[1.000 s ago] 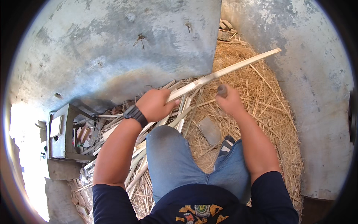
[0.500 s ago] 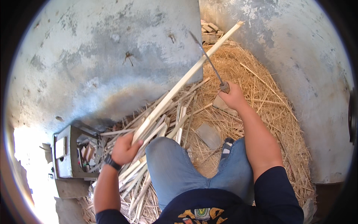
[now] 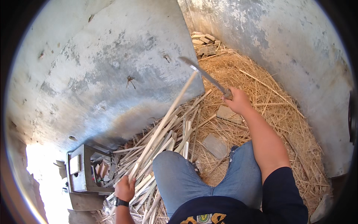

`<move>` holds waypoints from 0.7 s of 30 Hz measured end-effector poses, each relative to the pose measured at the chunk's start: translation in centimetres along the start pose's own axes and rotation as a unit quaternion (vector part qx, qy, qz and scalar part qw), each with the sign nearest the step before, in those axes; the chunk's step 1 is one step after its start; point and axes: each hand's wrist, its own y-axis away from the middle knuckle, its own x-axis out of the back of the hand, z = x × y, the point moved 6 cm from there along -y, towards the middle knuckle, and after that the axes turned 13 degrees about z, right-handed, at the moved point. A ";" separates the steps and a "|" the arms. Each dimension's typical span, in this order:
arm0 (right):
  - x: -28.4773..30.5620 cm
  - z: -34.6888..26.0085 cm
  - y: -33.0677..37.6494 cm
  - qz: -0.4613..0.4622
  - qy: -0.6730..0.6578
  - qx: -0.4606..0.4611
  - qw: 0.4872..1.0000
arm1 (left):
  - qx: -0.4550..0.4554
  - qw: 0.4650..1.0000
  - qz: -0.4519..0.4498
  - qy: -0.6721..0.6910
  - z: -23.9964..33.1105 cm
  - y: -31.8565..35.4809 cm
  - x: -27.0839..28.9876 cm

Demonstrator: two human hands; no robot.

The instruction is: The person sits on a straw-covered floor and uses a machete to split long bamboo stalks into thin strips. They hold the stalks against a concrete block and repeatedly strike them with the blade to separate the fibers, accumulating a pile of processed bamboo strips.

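Two bent knees in faded blue denim (image 3: 171,170) sit nearest; beside them my left fingers (image 3: 123,183) clamp a long, pale wooden strip (image 3: 164,123), slanting above a heap of split wooden strips (image 3: 179,128). Farther out, my right fingers (image 3: 233,92) grip a long, dark metal knife (image 3: 210,78), at the strip's far tip. Open room spans golden straw (image 3: 274,89) rightward; the grey plaster wall's edge (image 3: 199,74) crowds the blade.

1. That T-shirt (image 3: 238,211) I'm looking at is dark navy, its right sleeve (image 3: 285,190) short.
2. A golden print (image 3: 219,218) with a green emblem (image 3: 204,217) shows on its front.
3. The jeans (image 3: 181,183) are faded blue, greyer at the left knee (image 3: 167,162).
4. A black wristwatch (image 3: 121,202) sits just behind the bare left hand (image 3: 125,188).
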 end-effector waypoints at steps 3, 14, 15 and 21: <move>-2.0 -2.0 1.9 -0.087 -0.023 0.059 0.994 | 0.072 0.995 -0.006 0.066 0.0 1.8 -1.4; -1.0 -0.9 0.4 -0.047 -0.092 0.009 0.995 | 0.001 0.993 0.027 0.115 2.8 -1.1 1.6; -0.4 -0.1 -0.1 -0.028 -0.098 -0.038 0.994 | 0.025 0.988 0.026 0.147 2.9 -0.5 1.6; -1.7 -8.1 5.0 -0.135 0.036 0.198 0.970 | -0.017 0.989 0.021 0.145 6.9 -1.6 -2.2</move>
